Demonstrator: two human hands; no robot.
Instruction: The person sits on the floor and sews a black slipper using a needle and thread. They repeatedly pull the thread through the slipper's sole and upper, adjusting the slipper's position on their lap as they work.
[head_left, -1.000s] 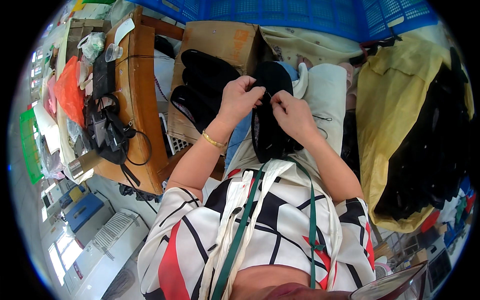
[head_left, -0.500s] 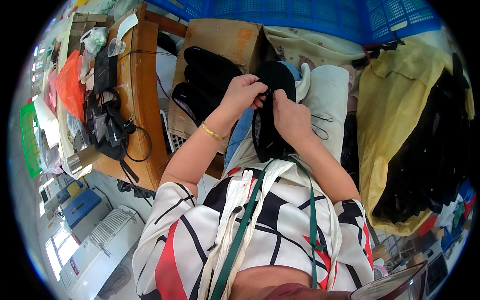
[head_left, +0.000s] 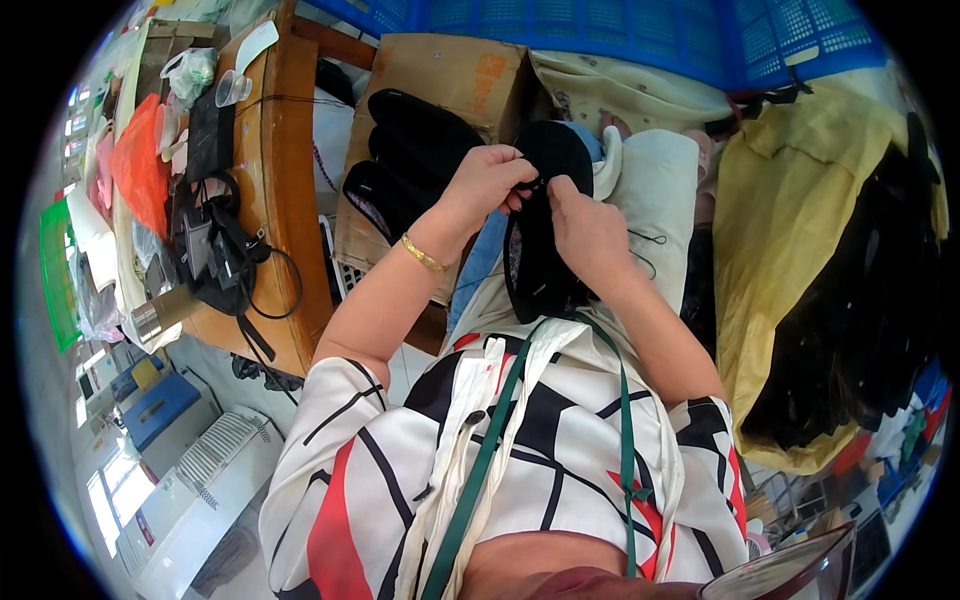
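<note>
so the right hand (head_left: pixel 592 235) is pointing its fingers further up than in the first frame, left hand (head_left: pixel 485 185) barely shifting. the black shoe (head_left: pixel 560 148) is lying across the lap and it's looking unfinished to me, no telling how much is remaining. left grip is pinching its upper, fingertips together; right grip is curling in right beside, can't tell how tightly or on what. more black shoes (head_left: pixel 420 130) are sitting on a cardboard box (head_left: pixel 450 65), a wooden counter (head_left: pixel 275 195) is standing off left, and the fingers are hiding the exact spot.
</note>
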